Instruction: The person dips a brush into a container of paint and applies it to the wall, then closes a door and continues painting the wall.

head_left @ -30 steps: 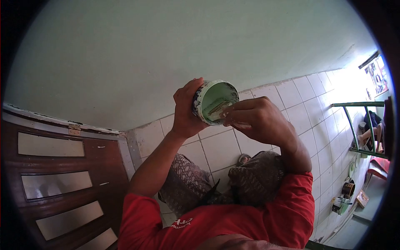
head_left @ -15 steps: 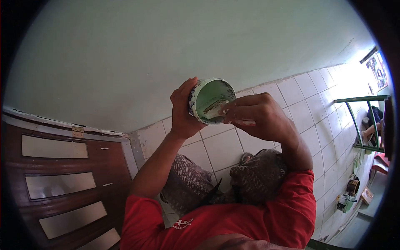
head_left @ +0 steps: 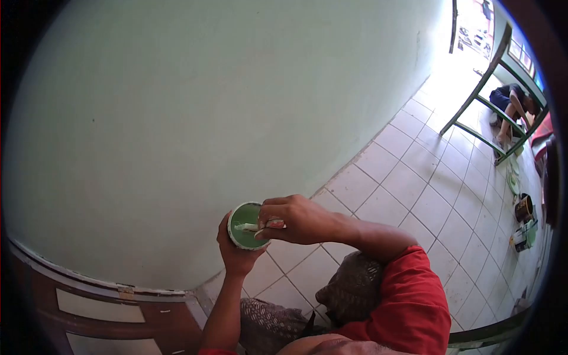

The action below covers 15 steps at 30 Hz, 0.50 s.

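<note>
My left hand is wrapped round the outside of a small round paint tub, whose open top faces me. Green paint shows inside its pale, smeared rim. Held in my right hand is a paintbrush with a whitish, paint-caked head and a bit of red at the handle. The brush head lies over the tub's mouth, against the green inside. My right fingers, closed on the handle, overlap the tub's right rim and hide part of it.
A pale green wall rises before me, above a white tiled floor. The brown door is at lower left. A green metal frame stands at upper right, with a crouching person behind it. Paint containers sit at the right.
My view has swung toward the wall and the far right. The tub and both hands now appear lower and further left; the brush has turned to lie more level across the tub.
</note>
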Motion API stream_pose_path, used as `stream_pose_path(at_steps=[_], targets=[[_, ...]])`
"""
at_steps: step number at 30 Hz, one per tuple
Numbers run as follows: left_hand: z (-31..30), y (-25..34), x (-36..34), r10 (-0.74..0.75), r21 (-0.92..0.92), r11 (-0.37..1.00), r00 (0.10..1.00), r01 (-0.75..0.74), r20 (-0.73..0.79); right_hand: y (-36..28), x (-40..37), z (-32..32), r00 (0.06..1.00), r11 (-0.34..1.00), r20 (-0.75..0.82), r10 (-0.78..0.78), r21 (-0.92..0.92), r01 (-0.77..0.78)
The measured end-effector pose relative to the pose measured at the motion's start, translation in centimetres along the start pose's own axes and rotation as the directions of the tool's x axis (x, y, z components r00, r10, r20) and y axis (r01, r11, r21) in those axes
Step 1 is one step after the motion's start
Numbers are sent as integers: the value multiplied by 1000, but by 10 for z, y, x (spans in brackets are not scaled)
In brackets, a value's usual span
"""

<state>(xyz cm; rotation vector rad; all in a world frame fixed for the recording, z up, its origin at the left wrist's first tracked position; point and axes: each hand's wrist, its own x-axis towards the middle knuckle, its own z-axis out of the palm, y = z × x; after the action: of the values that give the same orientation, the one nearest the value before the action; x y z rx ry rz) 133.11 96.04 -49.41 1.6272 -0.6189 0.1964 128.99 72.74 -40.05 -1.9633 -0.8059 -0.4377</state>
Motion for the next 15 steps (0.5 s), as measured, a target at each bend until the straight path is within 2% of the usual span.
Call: stream_pose_path(at_steps=[2,4,6,8,13,15], targets=[[0,5,2,-1,52,999,1000,0,17,0,0,-5,1000,994,19,5,-109,-3],[0,11,2,-12,105,994,1000,9,29,4,2,-5,1000,995,-6,-15,-98,14],[1,19,-1,-54,169,984,998,61,-45,7,3,-9,999,996,-24,-33,-80,31],[-2,27,-2,-36,204,978,998,44,-44,8,5,-10,1000,998,-2,9,68,-9],[-19,49,-13,-42,256,964,991,74,-129,16,12,-3,995,980,-3,-104,172,103],[-23,43,-18,-39,179,982,987,67,-154,16,13,2,989,969,-1,-145,201,142]])
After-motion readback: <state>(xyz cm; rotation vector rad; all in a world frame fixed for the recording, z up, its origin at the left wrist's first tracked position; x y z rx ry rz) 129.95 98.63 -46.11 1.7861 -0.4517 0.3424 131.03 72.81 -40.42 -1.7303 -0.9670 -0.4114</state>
